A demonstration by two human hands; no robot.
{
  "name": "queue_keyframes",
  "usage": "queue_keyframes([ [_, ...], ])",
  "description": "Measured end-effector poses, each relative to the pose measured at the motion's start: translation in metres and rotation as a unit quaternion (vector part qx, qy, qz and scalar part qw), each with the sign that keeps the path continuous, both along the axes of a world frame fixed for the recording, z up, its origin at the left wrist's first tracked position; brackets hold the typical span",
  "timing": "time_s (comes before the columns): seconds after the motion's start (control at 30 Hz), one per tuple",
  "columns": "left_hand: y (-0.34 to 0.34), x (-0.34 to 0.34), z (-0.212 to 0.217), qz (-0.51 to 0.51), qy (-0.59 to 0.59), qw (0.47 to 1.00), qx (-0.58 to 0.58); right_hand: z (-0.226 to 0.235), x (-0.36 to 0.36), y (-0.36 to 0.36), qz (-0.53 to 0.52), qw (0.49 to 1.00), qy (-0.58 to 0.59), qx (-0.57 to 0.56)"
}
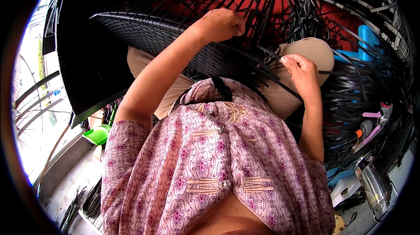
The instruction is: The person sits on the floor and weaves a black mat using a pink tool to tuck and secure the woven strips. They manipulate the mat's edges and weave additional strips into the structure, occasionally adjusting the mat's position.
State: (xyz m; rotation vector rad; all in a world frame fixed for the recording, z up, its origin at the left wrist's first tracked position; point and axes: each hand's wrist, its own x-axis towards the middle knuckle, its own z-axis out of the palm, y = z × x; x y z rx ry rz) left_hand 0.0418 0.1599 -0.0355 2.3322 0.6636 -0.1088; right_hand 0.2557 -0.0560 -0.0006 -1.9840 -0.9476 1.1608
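Across my lap lies a black woven piece (pixel 144 31), its weave tight along the near part, with long loose strips fanning out beyond it. My left hand (pixel 221 25) is closed above the far right part of the weave, fingers curled in. What its fingertips hold is hidden. Over my right knee, my right hand (pixel 301 75) pinches a flat black strip (pixel 270 52) between thumb and forefinger. That strip slants up and left toward the weave. Other loose strip ends cross below this hand.
Black strips (pixel 345 90) lie heaped on the right, around a blue plastic object (pixel 367 42). Pink-handled cutters (pixel 379 123) rest on them. A clear jar (pixel 374 180) stands at lower right. On the left are a large black panel (pixel 96 64) and a green scoop (pixel 97 135).
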Motion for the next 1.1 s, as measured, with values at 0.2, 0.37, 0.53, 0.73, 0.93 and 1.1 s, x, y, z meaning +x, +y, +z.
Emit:
queue_keyframes([
  [0.2,-0.008,0.005,-0.005,-0.02,0.03,0.992,0.124,-0.01,0.0,0.006,0.005,0.998,-0.019,0.054],
  [0.37,0.007,-0.004,0.006,0.01,-0.004,1.0,-0.024,-0.033,-0.005,0.009,0.029,0.998,-0.046,0.041],
  [0.53,0.023,-0.009,0.014,0.019,-0.048,0.992,-0.118,-0.036,-0.004,0.01,0.023,0.999,-0.025,0.006],
  [0.73,0.021,-0.032,0.014,0.078,0.061,0.994,-0.035,-0.014,0.007,0.005,-0.016,0.998,0.063,-0.019],
  [0.93,0.03,-0.038,0.012,0.039,0.072,0.994,0.073,-0.033,-0.006,0.015,0.018,1.0,0.006,0.017],
  [1.1,0.044,-0.045,0.021,0.012,0.06,0.997,-0.039,-0.045,-0.011,0.02,0.022,0.999,-0.001,0.023],
])
